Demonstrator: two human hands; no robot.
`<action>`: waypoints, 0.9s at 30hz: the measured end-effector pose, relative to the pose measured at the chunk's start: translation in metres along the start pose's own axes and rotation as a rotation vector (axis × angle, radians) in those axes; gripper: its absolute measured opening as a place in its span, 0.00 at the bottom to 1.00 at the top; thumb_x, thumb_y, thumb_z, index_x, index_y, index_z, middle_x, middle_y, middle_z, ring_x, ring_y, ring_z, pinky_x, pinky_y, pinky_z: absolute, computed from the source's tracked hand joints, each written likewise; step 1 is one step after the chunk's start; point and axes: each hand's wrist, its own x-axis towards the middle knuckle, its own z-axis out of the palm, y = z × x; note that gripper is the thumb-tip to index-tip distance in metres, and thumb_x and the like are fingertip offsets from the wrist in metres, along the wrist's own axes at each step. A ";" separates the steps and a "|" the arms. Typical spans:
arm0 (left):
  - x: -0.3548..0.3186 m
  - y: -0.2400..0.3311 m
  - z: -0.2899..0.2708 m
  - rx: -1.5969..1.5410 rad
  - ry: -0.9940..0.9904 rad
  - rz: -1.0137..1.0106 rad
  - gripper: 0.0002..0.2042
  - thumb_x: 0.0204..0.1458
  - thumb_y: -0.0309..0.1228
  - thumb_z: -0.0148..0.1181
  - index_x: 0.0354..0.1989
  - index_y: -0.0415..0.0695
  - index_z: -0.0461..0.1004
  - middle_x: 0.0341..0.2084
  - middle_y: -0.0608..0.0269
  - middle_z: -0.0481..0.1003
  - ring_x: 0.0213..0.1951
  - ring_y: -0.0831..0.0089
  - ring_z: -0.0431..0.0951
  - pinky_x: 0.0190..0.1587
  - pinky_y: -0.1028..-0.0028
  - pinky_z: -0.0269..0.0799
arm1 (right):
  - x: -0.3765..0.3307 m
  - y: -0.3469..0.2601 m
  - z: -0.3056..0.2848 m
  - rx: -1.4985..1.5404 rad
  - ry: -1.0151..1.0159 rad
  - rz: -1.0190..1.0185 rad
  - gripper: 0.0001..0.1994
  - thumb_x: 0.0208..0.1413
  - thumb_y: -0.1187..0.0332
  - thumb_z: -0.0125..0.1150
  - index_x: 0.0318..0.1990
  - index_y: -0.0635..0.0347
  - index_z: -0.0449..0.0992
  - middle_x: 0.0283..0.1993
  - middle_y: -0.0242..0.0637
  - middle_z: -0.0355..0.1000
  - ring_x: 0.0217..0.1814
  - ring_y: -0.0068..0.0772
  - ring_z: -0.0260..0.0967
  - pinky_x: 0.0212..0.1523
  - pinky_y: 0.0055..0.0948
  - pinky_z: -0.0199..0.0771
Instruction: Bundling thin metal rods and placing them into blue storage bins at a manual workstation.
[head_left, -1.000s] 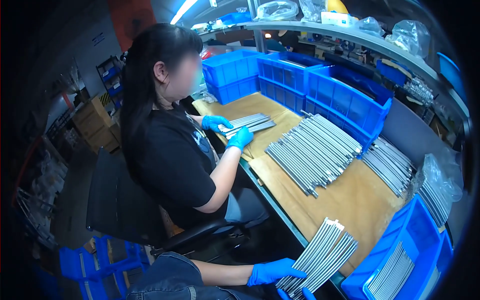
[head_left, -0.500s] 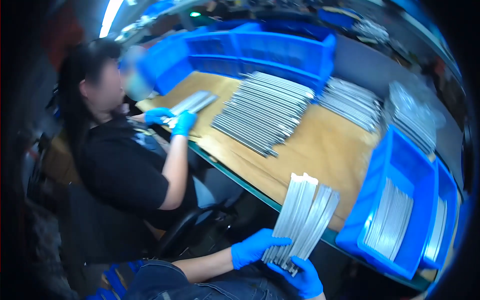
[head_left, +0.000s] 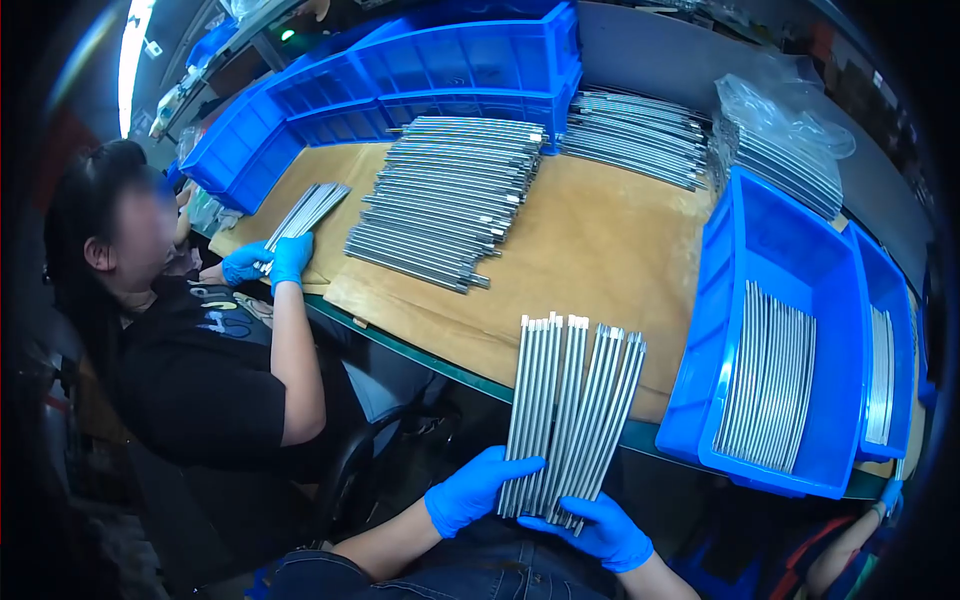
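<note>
Both blue-gloved hands, left hand (head_left: 478, 488) and right hand (head_left: 597, 530), grip the lower end of a fanned bundle of long silver metal rods (head_left: 570, 410). The bundle stands upright before the brown paper-covered table (head_left: 600, 260), beside a blue plastic bin (head_left: 780, 250).

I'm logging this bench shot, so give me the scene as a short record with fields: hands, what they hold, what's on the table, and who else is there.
left hand: blue-gloved left hand grips the lower left edge of a fan of metal rods
right hand: blue-gloved right hand supports the fan from beneath
table: brown-covered table with a big rod pile
bins: blue bin at right holds more rods; blue bins along the back
co-worker: seated person in black, blue gloves on a small rod bundle
</note>
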 end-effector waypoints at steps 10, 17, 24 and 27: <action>0.000 0.001 -0.005 -0.050 -0.007 -0.021 0.18 0.54 0.33 0.56 0.50 0.35 0.69 0.42 0.55 0.75 0.43 0.71 0.76 0.48 0.74 0.70 | 0.003 -0.002 0.000 0.061 0.003 0.026 0.28 0.55 0.75 0.50 0.63 0.64 0.51 0.61 0.49 0.58 0.63 0.47 0.57 0.61 0.52 0.60; 0.003 -0.002 -0.006 -0.021 0.056 -0.001 0.17 0.53 0.32 0.56 0.49 0.34 0.70 0.41 0.56 0.75 0.42 0.71 0.77 0.47 0.75 0.70 | 0.007 -0.004 0.001 -0.027 0.094 0.050 0.27 0.54 0.77 0.52 0.62 0.63 0.54 0.59 0.48 0.61 0.59 0.46 0.62 0.55 0.51 0.67; -0.006 0.006 0.004 0.024 0.109 -0.008 0.18 0.52 0.32 0.56 0.49 0.34 0.70 0.41 0.55 0.75 0.42 0.71 0.77 0.46 0.75 0.71 | 0.000 -0.012 0.008 -0.159 0.176 0.094 0.25 0.55 0.76 0.52 0.61 0.65 0.55 0.57 0.48 0.63 0.57 0.46 0.64 0.55 0.47 0.69; -0.010 0.011 0.008 0.048 0.127 -0.010 0.19 0.52 0.32 0.57 0.50 0.34 0.69 0.41 0.55 0.75 0.41 0.71 0.77 0.46 0.75 0.70 | -0.004 -0.013 0.009 -0.173 0.195 0.099 0.25 0.55 0.75 0.53 0.61 0.66 0.56 0.57 0.48 0.63 0.57 0.47 0.64 0.55 0.46 0.69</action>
